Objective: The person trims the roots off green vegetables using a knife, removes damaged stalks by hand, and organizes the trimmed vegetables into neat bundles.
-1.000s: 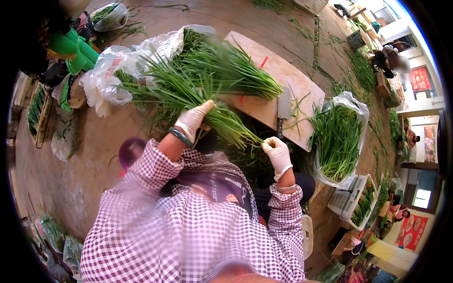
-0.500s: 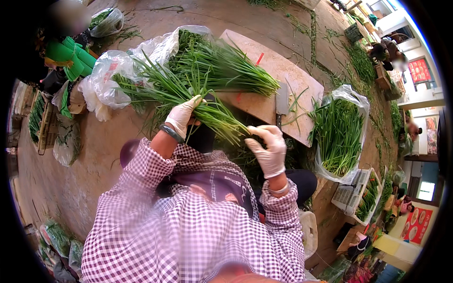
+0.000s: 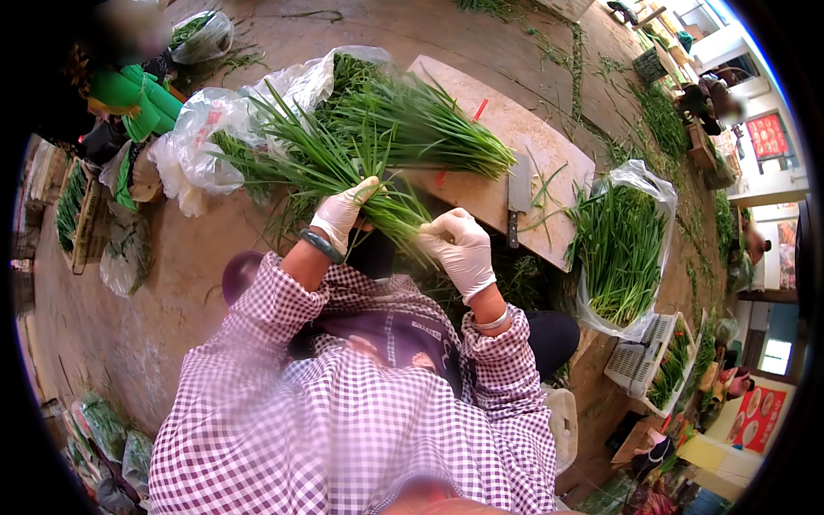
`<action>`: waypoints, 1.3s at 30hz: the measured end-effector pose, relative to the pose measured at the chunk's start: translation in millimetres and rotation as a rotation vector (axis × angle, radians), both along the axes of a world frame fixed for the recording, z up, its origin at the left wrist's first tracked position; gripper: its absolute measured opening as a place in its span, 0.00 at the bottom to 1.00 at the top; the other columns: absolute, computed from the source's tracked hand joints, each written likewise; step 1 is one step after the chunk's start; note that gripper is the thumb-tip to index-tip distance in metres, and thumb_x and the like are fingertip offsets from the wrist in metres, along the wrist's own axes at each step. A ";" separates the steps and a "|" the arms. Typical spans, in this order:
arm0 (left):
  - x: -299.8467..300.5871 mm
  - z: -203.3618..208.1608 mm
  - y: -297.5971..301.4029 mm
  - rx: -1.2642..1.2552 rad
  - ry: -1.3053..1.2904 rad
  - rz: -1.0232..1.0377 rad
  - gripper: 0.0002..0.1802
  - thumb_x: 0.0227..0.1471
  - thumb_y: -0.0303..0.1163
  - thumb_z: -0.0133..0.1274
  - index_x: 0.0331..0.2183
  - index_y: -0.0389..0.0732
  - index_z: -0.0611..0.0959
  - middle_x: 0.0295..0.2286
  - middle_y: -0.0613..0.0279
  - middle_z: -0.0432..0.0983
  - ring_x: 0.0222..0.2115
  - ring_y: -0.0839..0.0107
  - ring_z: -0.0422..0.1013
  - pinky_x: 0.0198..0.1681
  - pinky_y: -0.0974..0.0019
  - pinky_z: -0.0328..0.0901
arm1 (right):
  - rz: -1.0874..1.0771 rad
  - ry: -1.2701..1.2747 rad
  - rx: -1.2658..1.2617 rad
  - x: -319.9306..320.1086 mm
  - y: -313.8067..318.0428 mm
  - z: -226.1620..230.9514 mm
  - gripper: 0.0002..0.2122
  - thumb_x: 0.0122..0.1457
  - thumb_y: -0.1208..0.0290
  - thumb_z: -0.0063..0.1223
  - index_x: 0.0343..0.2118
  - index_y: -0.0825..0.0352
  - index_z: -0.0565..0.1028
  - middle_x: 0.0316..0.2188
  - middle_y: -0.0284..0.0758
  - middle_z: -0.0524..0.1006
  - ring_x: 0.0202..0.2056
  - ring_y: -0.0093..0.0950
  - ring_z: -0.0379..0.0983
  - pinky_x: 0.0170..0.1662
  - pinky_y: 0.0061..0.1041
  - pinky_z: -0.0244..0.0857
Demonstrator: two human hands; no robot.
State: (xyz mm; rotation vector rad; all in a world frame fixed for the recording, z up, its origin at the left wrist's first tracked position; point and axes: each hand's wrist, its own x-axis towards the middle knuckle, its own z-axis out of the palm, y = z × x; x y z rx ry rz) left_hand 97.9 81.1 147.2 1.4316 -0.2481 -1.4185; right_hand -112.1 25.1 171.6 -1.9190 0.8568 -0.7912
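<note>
A loose bunch of green chives [image 3: 396, 212] is in my gloved left hand [image 3: 342, 213], its fingers wrapped round the stalks. The long leaves fan out to the upper left; the pale stem ends point toward the lower right. At those ends, my gloved right hand [image 3: 462, 249] is closed in a pinch on some stems; its fingertips are partly hidden. Beyond my hands, a larger heap of chives [image 3: 446, 137] lies across a pale board [image 3: 446, 81]. A cleaver [image 3: 518, 184] rests on that board, its dark handle toward me.
Right of the board stands a clear plastic bag [image 3: 668, 210] full of chives. A light crate [image 3: 631, 365] with more greens is below it. White plastic bags [image 3: 210, 129] lie under the leaves at left. A green bundle [image 3: 146, 99] is farther left. Leaf scraps litter the floor.
My right hand has moved left and inward along the stem ends, its fingers now more curled. The left hand keeps its hold on the bunch and has hardly moved.
</note>
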 end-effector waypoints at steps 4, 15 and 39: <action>-0.7 1.8 -1.9 0.019 -0.011 0.008 0.18 0.52 0.50 0.54 0.33 0.44 0.83 0.26 0.70 0.78 0.24 0.78 0.72 0.24 0.74 0.62 | -0.047 -0.081 0.034 -10.5 -1.0 -12.7 0.05 0.45 0.78 0.61 0.23 0.68 0.74 0.23 0.36 0.73 0.27 0.31 0.71 0.31 0.25 0.65; 12.6 -13.5 -1.5 -0.034 0.056 0.015 0.14 0.52 0.45 0.54 0.36 0.47 0.82 0.30 0.71 0.78 0.28 0.77 0.71 0.28 0.72 0.64 | -0.391 0.120 0.298 -122.1 -19.8 -57.8 0.04 0.51 0.75 0.61 0.28 0.69 0.78 0.25 0.28 0.75 0.27 0.16 0.70 0.33 0.16 0.65; 15.3 -15.2 -0.6 -0.028 0.033 -0.002 0.14 0.52 0.46 0.53 0.34 0.48 0.83 0.28 0.73 0.78 0.27 0.79 0.71 0.28 0.72 0.63 | -0.126 0.166 0.451 -105.2 -11.0 -36.6 0.09 0.57 0.67 0.53 0.35 0.66 0.80 0.21 0.29 0.76 0.22 0.18 0.70 0.27 0.17 0.63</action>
